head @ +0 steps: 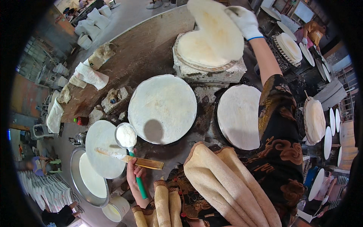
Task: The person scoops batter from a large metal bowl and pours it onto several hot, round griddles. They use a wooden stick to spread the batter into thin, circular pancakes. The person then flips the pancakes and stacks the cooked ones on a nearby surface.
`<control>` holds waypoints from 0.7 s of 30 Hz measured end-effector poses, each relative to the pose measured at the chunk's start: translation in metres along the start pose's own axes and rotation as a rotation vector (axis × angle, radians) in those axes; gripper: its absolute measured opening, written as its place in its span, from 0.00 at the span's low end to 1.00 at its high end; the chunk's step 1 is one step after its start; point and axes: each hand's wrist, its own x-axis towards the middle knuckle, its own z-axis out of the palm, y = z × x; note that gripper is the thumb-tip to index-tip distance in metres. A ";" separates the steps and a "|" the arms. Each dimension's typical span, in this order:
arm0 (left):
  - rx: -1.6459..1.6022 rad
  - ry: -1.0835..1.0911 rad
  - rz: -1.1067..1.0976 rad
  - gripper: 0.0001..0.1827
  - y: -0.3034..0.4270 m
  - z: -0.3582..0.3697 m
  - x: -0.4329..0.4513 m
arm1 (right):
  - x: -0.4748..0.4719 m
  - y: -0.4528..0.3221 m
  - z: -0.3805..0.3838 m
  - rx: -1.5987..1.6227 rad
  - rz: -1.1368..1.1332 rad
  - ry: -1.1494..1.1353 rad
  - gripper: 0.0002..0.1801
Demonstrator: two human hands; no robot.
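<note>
My left hand [135,170], bare, grips a green-handled ladle [126,136] filled with white batter, along with a flat wooden scraper [144,163] lying across it. My right hand [243,22], in a white glove, holds the edge of a thin round flatbread sheet [211,20], blurred and raised over a stack of similar sheets [202,49] on a round woven tray. Below it, a large round griddle [162,109] bears a pale layer with a dark round shadow. Another coated griddle [239,117] is partly behind my right sleeve. A third pale round surface [103,149] lies left of the ladle.
A metal basin [74,170] of white batter stands lower left, beside a white bucket [120,205]. Cloths [92,75] hang over a curved board [136,51]. A pale block [210,75] supports the tray. Several people, more griddles and stacked sheets [287,49] surround the workplace.
</note>
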 end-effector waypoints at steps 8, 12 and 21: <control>-0.154 0.020 0.037 0.24 0.009 0.014 0.031 | -0.072 0.040 0.153 -0.654 -0.530 -0.303 0.16; -0.201 0.079 0.067 0.24 0.009 0.014 0.034 | -0.143 0.063 0.218 -0.680 -0.316 -0.540 0.17; -0.106 0.174 0.151 0.25 0.005 0.004 0.021 | -0.173 0.064 0.241 -0.634 -0.190 -0.663 0.15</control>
